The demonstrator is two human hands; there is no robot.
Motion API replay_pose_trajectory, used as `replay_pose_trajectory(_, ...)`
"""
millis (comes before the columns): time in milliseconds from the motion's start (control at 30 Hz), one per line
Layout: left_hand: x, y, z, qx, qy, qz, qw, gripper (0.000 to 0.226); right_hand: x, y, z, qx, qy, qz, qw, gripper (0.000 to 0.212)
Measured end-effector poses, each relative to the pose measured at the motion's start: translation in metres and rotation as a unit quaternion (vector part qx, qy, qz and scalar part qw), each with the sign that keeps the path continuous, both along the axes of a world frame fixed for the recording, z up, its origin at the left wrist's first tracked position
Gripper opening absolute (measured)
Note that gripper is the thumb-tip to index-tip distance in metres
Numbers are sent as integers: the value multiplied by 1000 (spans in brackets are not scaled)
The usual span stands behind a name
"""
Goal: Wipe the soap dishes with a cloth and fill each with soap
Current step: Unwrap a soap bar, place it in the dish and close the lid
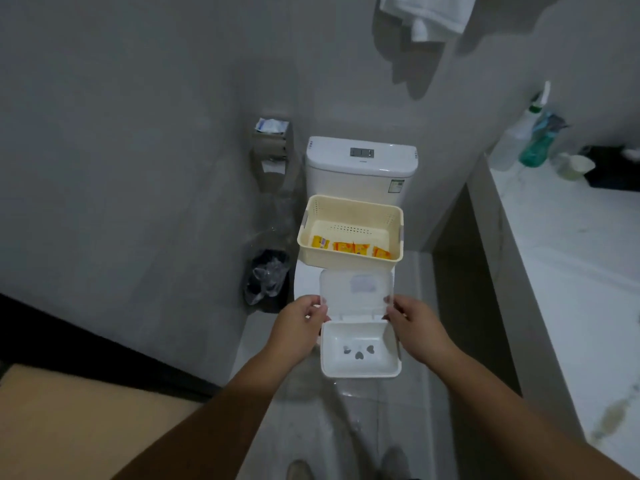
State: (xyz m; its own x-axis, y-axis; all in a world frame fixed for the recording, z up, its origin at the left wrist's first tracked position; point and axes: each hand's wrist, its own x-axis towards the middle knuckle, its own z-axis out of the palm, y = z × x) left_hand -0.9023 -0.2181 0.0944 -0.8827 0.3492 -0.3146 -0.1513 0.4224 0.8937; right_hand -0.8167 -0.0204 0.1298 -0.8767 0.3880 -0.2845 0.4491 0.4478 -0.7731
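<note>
So both hands [300, 318] [414, 322] pinch the open dish's [360, 351] lid [356, 296], dish looks empty, soaps [351, 247] seemingly untouched in the basket [349, 211].

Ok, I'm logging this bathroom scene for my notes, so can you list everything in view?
soap dish: one, white, lid open, empty, held over the toilet
lid: one, clear, hinged to the dish
basket: one, cream, on the toilet
soap packets: four, orange-yellow, in the basket
toilet: one, white, against the back wall
paper holder: one, metal, on the wall left of the tank
bin: one, black with clear liner, on the floor left of the toilet
towel: one, white, hanging at top
bottles: several, green and clear, on the counter at right
left hand: fingers on the lid's left edge
right hand: fingers on the lid's right edge
</note>
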Motion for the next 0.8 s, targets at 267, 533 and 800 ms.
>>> replay_pose_trajectory(267,-67,55,-31,-71,17,75,995,8,-90,54,-51,-29,-9,-20,999,18)
replay_pose_trajectory(533,-115,97,-87,-166,21,103,981,13,-161,94,-115,-56,-35,-15,998,8)
replay_pose_trajectory(800,-151,101,-168,-167,5,107,980,12,-197,96,-204,-53,-62,-10,997,11)
